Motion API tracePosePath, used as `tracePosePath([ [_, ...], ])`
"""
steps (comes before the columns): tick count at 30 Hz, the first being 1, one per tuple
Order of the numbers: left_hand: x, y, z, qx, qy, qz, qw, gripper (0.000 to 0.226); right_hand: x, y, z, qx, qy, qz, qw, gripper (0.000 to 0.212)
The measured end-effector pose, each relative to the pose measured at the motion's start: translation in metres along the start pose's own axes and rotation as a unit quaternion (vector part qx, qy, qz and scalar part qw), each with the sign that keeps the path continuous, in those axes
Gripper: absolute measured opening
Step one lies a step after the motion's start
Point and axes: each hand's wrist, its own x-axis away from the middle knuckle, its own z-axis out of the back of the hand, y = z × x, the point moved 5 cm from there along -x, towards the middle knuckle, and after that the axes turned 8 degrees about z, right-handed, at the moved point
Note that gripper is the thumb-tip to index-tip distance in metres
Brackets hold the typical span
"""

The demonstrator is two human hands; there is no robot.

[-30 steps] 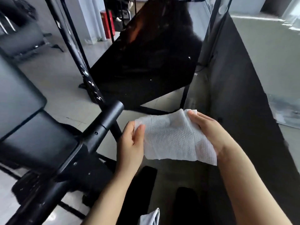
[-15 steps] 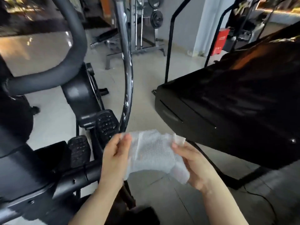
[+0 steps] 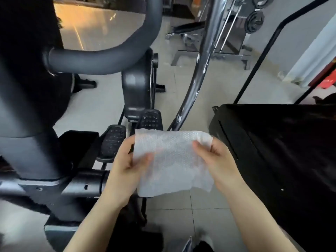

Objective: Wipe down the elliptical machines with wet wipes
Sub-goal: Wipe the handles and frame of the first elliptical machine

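Note:
A white wet wipe (image 3: 169, 160) is spread flat in front of me, held between both hands. My left hand (image 3: 125, 164) pinches its left edge, thumb on top. My right hand (image 3: 216, 162) pinches its upper right corner. The black elliptical machine (image 3: 32, 113) fills the left side, with a padded curved handlebar (image 3: 101, 59) above, a chrome moving arm (image 3: 200, 66) in the middle and two studded pedals (image 3: 112, 140) just left of the wipe.
A black treadmill deck (image 3: 272, 148) stands close on the right with its black rails (image 3: 261, 57) rising behind. A weight bench and rack with plates (image 3: 254, 20) sit far back on the tiled floor (image 3: 200, 202). A red object (image 3: 327, 82) shows at the right edge.
My view has swung left from the treadmill onto the elliptical. Both hands kept hold of the wipe and have stretched it out flatter and wider.

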Motion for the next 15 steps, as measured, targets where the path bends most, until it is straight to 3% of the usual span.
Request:
tracePosePath([
  [6, 0.02, 0.004, 0.021, 0.044, 0.178, 0.057, 0.981, 0.016, -0.038, 0.022, -0.02, -0.031, -0.196, -0.04, 0.979, 0.01],
  [10, 0.061, 0.018, 0.011, 0.078, 0.359, 0.033, 0.929, 0.015, -0.053, 0.014, -0.031, -0.08, -0.342, 0.001, 0.936, 0.019],
  [13, 0.099, 0.039, 0.001, 0.004, 0.499, -0.051, 0.865, 0.018, -0.062, 0.009, -0.023, -0.08, -0.431, 0.044, 0.898, 0.022],
  [15, 0.105, 0.047, -0.014, -0.12, 0.522, -0.063, 0.842, 0.02, -0.066, 0.012, -0.013, -0.078, -0.472, 0.037, 0.878, 0.021],
])
